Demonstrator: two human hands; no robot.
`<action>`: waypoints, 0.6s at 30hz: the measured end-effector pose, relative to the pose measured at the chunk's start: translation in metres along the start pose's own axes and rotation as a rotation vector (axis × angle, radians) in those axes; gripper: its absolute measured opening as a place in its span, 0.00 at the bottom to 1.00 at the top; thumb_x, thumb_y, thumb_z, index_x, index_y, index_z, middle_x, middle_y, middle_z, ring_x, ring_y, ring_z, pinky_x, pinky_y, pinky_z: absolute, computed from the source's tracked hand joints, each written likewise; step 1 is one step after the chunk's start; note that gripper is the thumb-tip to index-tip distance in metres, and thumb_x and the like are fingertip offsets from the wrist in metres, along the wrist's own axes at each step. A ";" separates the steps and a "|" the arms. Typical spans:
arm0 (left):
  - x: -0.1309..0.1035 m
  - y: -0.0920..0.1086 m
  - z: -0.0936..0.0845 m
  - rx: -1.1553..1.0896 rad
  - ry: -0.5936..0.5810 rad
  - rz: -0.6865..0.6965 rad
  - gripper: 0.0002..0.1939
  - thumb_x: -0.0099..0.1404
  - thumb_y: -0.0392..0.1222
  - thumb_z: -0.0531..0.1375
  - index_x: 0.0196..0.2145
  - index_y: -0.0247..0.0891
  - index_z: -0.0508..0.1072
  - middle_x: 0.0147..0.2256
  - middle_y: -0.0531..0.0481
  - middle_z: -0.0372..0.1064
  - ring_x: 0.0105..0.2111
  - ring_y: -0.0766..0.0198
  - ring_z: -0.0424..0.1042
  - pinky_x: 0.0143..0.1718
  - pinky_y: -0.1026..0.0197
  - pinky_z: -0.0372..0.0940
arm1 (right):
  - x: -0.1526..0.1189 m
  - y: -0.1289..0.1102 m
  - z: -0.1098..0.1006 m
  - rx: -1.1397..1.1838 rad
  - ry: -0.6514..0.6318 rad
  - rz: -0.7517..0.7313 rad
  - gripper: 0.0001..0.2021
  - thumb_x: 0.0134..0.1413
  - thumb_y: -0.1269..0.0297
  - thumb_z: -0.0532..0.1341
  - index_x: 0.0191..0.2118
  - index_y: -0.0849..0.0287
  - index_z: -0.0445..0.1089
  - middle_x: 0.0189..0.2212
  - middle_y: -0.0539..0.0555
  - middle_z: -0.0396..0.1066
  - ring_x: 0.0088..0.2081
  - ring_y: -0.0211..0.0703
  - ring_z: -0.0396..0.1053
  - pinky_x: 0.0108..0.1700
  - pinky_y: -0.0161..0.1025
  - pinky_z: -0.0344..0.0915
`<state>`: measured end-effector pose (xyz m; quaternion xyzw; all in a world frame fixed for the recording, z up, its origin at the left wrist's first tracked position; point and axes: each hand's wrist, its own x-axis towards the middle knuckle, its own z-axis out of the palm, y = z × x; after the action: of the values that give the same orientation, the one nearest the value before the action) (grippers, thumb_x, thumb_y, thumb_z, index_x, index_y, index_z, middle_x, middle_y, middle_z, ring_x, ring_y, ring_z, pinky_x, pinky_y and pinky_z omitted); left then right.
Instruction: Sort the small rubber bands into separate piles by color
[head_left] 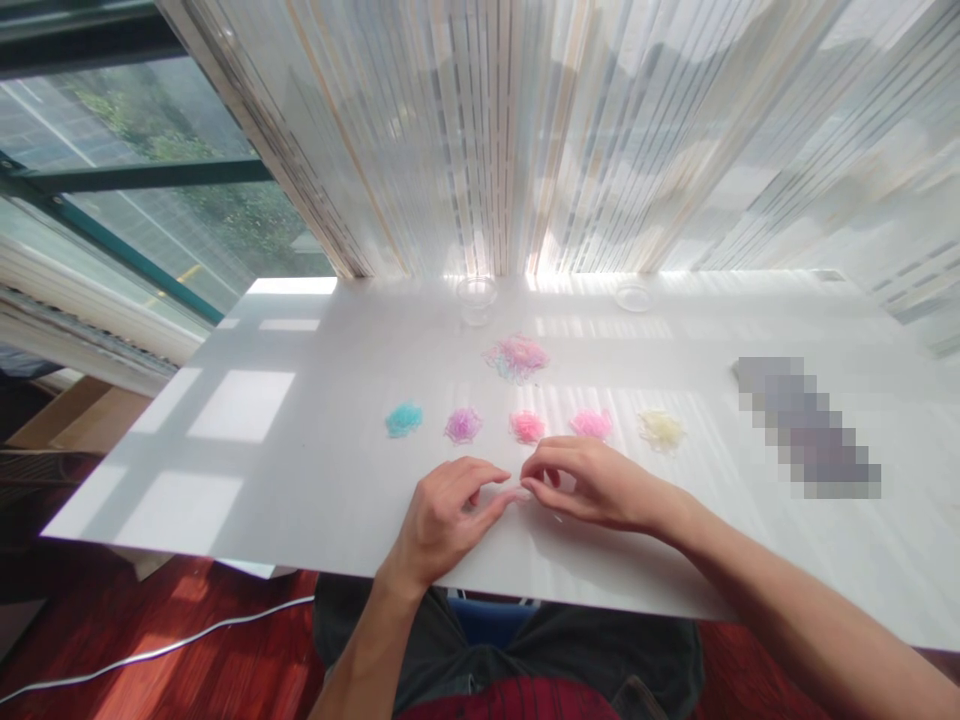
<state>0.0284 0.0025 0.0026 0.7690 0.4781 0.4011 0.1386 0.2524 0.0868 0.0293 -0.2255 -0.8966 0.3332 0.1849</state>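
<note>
My left hand (450,510) rests low over the front middle of the table, its thumb and curved fingers apart. Beside it, my right hand (589,482) has thumb and index finger pinched together at the left thumb's tip. Something small and pale pink shows at the pinch, too blurred to name. Just beyond the hands lies a row of small piles of thin strands, perhaps rubber bands: teal (404,420), purple (463,426), red-pink (527,428), pink (592,424) and pale yellow (661,430). Behind the row sits a mixed-colour pile (519,356).
A clear round container (476,300) and a clear shallow lid or dish (634,298) stand at the back of the white table (330,500). On the right lies a pixelated dark oblong thing (810,430). Striped curtains (510,140) hang behind; a white cable (172,640) crosses the floor.
</note>
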 end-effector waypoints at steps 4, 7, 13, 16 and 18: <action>0.001 0.001 -0.001 -0.012 0.009 0.003 0.04 0.74 0.39 0.62 0.42 0.38 0.77 0.34 0.49 0.78 0.26 0.67 0.70 0.33 0.61 0.68 | 0.001 -0.001 0.000 0.009 0.000 -0.004 0.09 0.67 0.66 0.59 0.38 0.60 0.76 0.28 0.52 0.73 0.29 0.38 0.69 0.34 0.36 0.64; 0.001 0.001 -0.001 -0.018 0.029 0.006 0.03 0.72 0.37 0.63 0.41 0.38 0.77 0.34 0.49 0.79 0.26 0.67 0.71 0.32 0.62 0.68 | 0.000 -0.001 0.000 0.021 0.000 -0.003 0.08 0.67 0.64 0.60 0.40 0.60 0.76 0.29 0.52 0.74 0.29 0.38 0.69 0.33 0.36 0.65; 0.000 0.000 0.000 -0.048 0.046 -0.011 0.03 0.72 0.36 0.63 0.42 0.38 0.78 0.35 0.49 0.80 0.27 0.67 0.73 0.31 0.62 0.69 | -0.001 0.000 0.002 -0.004 0.054 -0.070 0.08 0.66 0.63 0.62 0.45 0.60 0.74 0.31 0.52 0.74 0.31 0.39 0.70 0.34 0.36 0.66; -0.001 -0.002 0.000 -0.048 0.042 -0.008 0.04 0.71 0.35 0.63 0.43 0.38 0.78 0.35 0.49 0.80 0.28 0.66 0.74 0.32 0.62 0.70 | -0.001 0.002 0.003 -0.013 0.088 -0.111 0.07 0.68 0.65 0.60 0.43 0.60 0.75 0.31 0.53 0.73 0.31 0.39 0.70 0.34 0.37 0.66; -0.002 -0.002 0.000 -0.050 0.042 -0.006 0.04 0.71 0.34 0.63 0.43 0.38 0.78 0.35 0.49 0.80 0.28 0.66 0.75 0.32 0.62 0.70 | -0.001 0.002 0.004 -0.016 0.095 -0.122 0.07 0.68 0.65 0.60 0.43 0.60 0.75 0.30 0.53 0.74 0.31 0.39 0.70 0.34 0.37 0.66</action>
<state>0.0269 0.0024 0.0000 0.7553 0.4730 0.4285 0.1491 0.2515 0.0859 0.0249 -0.1874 -0.9015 0.3030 0.2456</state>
